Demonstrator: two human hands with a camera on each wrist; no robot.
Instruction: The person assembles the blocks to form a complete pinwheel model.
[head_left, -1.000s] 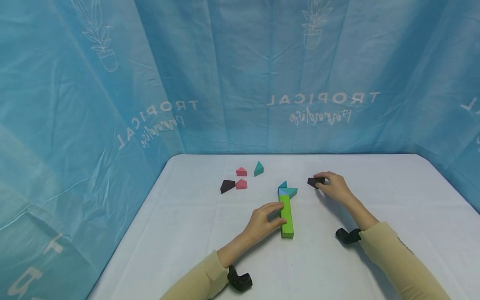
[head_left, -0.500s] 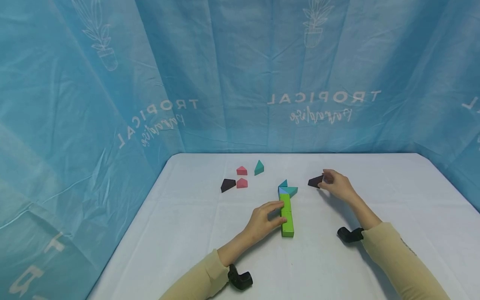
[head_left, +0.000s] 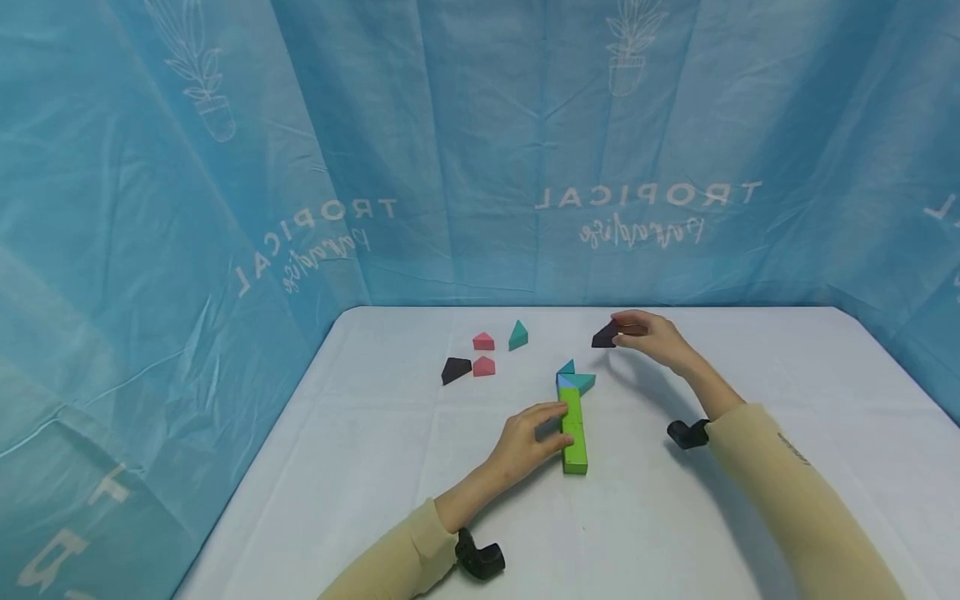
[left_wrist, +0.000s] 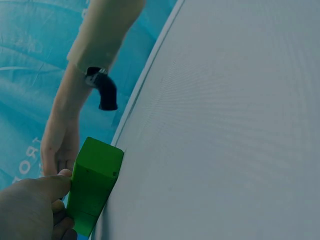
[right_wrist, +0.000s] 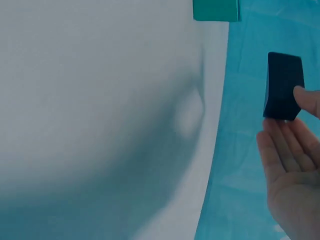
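Observation:
In the head view, my left hand (head_left: pixel 521 446) rests against the left side of a row of green blocks (head_left: pixel 575 454), its thumb and fingertips touching their near-left edge. The left wrist view shows the thumb beside the green block (left_wrist: pixel 95 175). A light blue triangular block (head_left: pixel 566 382) and teal triangular blocks (head_left: pixel 581 382) adjoin the row's far end. My right hand (head_left: pixel 654 337) pinches a black angular block (head_left: pixel 604 336) between thumb and fingers, raised above the table with a shadow below. The right wrist view shows that black block (right_wrist: pixel 284 86) at the fingertips.
Left of the row lie a black block (head_left: pixel 455 370), two pink blocks (head_left: pixel 483 367) and a teal triangular block (head_left: pixel 518 336). A white cloth covers the table (head_left: pixel 360 467). Blue printed curtains (head_left: pixel 480 167) stand behind and at the sides.
My right hand has shifted its hold on the black block, then lifted it off the table and carried it away from me and slightly left. The left hand and other blocks stay put.

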